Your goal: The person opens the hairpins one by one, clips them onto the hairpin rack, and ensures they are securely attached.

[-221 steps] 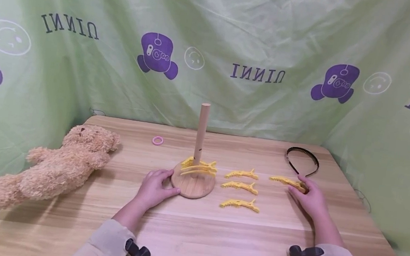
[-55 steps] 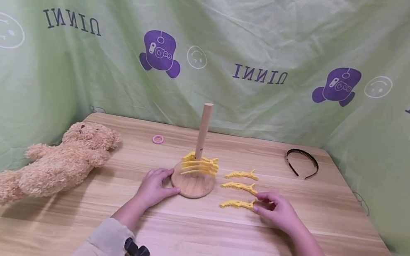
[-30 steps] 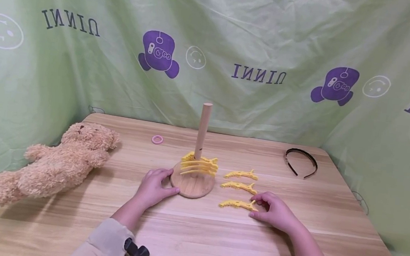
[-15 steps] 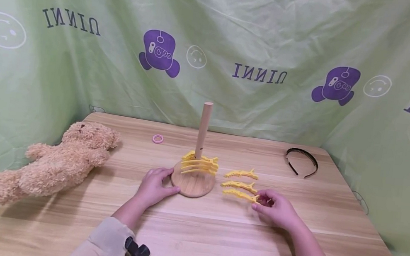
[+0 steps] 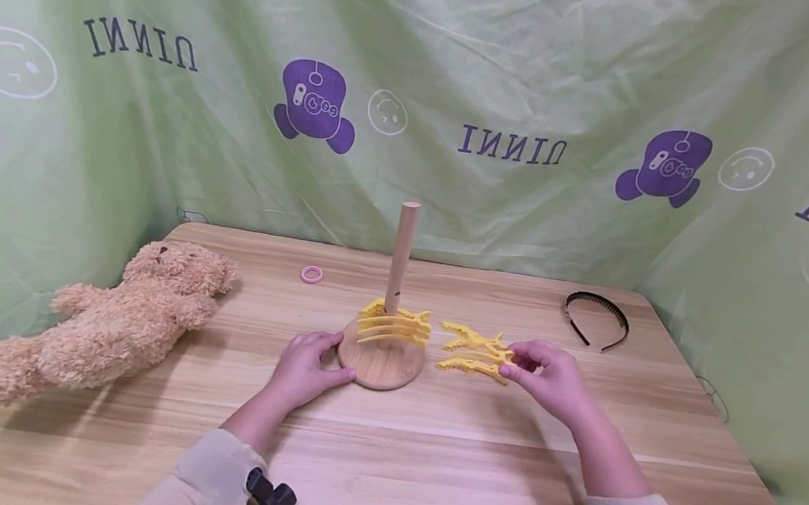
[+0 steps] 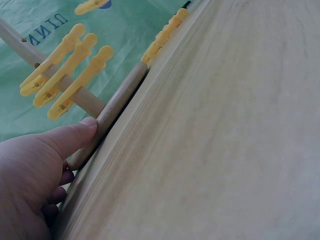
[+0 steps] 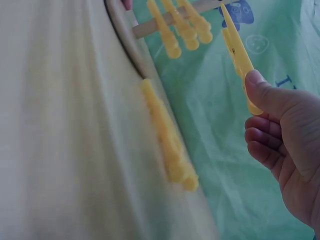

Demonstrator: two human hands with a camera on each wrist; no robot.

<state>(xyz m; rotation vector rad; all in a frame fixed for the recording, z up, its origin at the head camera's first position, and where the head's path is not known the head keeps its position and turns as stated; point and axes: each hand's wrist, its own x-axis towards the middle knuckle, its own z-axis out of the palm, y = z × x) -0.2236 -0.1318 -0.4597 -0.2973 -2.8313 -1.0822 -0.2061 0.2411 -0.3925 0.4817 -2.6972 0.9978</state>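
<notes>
Table (image 5: 380,480), one: pale wood-grain top, filling the foreground. Clock positions are read from the wooden stand (image 5: 379,370), twelve at the far edge.

Sleeves (image 5: 203,474), two, pale: at seven and four, a black device (image 5: 270,495) at each cuff.

Left hand (image 5: 307,370): at eight, thumb and fingers gripping the rim of the stand's round base.

Right hand (image 5: 552,381): at three, fingers drawn together, pinching one yellow hair clip (image 7: 240,60) held off the table; its jaws are perhaps parted, but overlap with other clips obscures this.

Two matching clips (image 5: 472,366): lying on the table at three, between stand and right hand.

Post (image 5: 401,256): upright, three further clips (image 6: 73,60) clamped across its lower part.

Plush bear (image 5: 122,330), tan: lying at nine.

Headband (image 5: 613,309), black, toothed: at two.

Ring (image 5: 303,277), pink: at eleven.

Curtain (image 5: 528,60), green: enclosing the far side and both flanks; purple and white prints, lettering mirrored.
</notes>
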